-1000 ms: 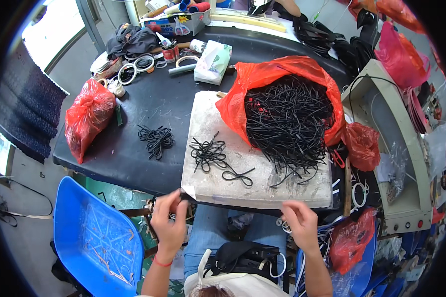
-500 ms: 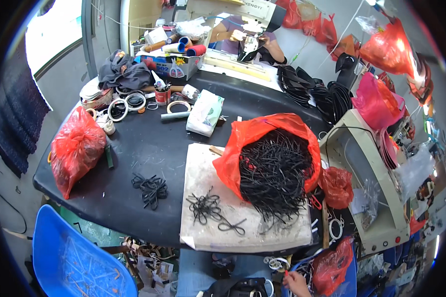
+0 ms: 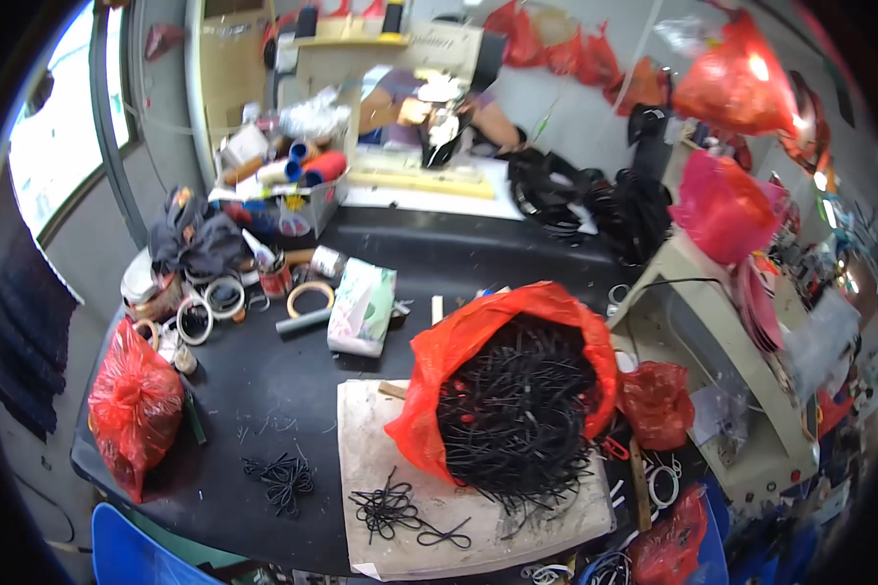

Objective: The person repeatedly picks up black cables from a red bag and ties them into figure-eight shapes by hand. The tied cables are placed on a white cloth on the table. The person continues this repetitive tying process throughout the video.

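Note:
Neither my left hand nor my right hand shows in the head view. On a pale worn board point(image 3: 546, 556) in front of me stands an open red plastic bag point(image 3: 421, 400), stuffed with a heap of thin black cords point(image 3: 517, 409) that spill over its near side. Left of the spill lies a small bunch of looped black cords point(image 3: 385, 509), with a single black bow point(image 3: 446, 535) beside it. Another bunch of looped cords point(image 3: 281, 482) rests on the black tabletop point(image 3: 244, 390) farther left.
A tied red bag point(image 3: 135, 409) sits at the table's left edge. Tape rolls point(image 3: 310, 299) and a tissue pack point(image 3: 363, 307) lie farther back. A beige machine housing point(image 3: 751, 390) stands right, a blue bin point(image 3: 132, 556) lower left. Another person's arm point(image 3: 498, 127) shows behind a sewing machine.
The view has tilted upward, so the table sits lower in the picture. My right hand, at the lower edge before, has gone out of view. The cords and bag look unmoved.

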The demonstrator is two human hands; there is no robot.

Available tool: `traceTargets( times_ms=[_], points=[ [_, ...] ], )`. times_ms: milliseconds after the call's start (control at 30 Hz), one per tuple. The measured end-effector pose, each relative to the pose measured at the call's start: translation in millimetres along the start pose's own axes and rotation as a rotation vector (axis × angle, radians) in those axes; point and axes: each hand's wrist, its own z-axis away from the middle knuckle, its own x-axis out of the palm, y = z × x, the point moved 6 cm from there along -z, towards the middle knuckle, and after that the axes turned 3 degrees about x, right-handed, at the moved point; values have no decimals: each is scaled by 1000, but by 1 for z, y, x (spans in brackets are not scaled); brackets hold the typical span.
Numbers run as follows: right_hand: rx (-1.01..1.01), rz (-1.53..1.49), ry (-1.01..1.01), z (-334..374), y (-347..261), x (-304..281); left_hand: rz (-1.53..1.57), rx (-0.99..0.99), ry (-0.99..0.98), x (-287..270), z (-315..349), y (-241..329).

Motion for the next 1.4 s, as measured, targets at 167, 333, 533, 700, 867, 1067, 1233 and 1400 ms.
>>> traceTargets(
  times_ms=[167, 333, 533, 700, 867, 1067, 1233, 1400],
  points=[
    [-130, -429, 20, -13, 42, 35, -18, 376, -8, 12, 9, 84],
    [-305, -412, 99, -27, 76, 81, -84, 628, -95, 50, 60, 135],
    [-304, -38, 126, -32, 73, 88, -144, 786, -265, 92, 145, 139],
    [23, -288, 18, 16, 42, 76, -191, 783, -269, 87, 159, 119],
    [-104, 65, 1, 7, 26, 50, -223, 696, -230, 68, 138, 82],
    [-283, 357, 223, 17, -37, 22, -220, 517, 16, -78, 80, -20],
    [-456, 220, 265, 113, -124, -20, 112, 440, -196, -137, 121, 46],
    [-654, -36, 234, 181, -254, -56, 211, 761, 28, -190, 146, 193]
  ],
)
